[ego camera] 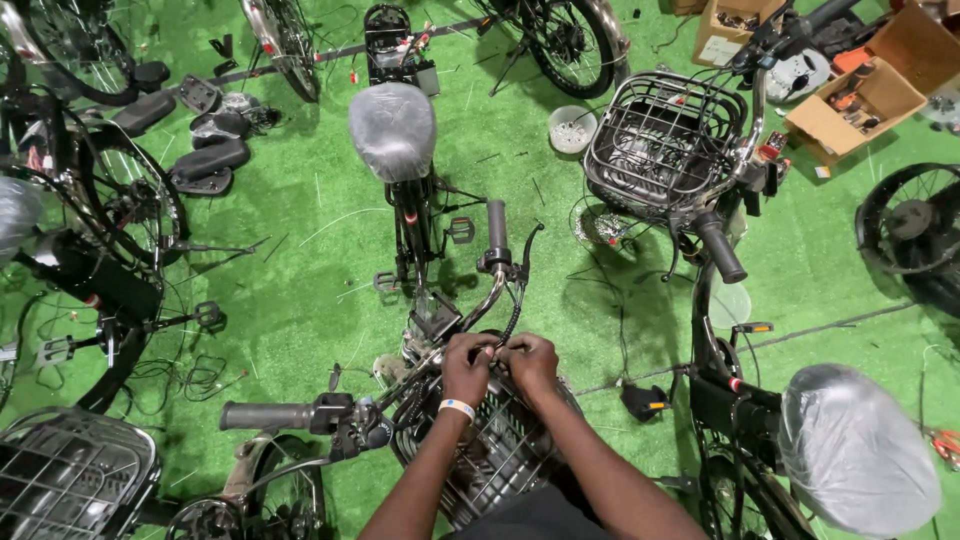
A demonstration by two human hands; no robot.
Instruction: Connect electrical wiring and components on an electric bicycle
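Both my hands meet at the middle of a bicycle's handlebar (440,352), just above its wire front basket (500,450). My left hand (466,366), with a white wristband, pinches a black cable (517,305) against the bar. Touching it on the right, my right hand (530,362) has its fingers closed on the same cable bundle. The bike's grey grips (264,415) point left and up. Its plastic-wrapped saddle (392,130) lies farther ahead.
A second bicycle with a wire basket (662,140) and wrapped saddle (852,455) stands on the right. More bikes crowd the left. Cardboard boxes (855,105) sit top right, loose black seats (205,160) top left, a white bowl (571,128) on the green turf.
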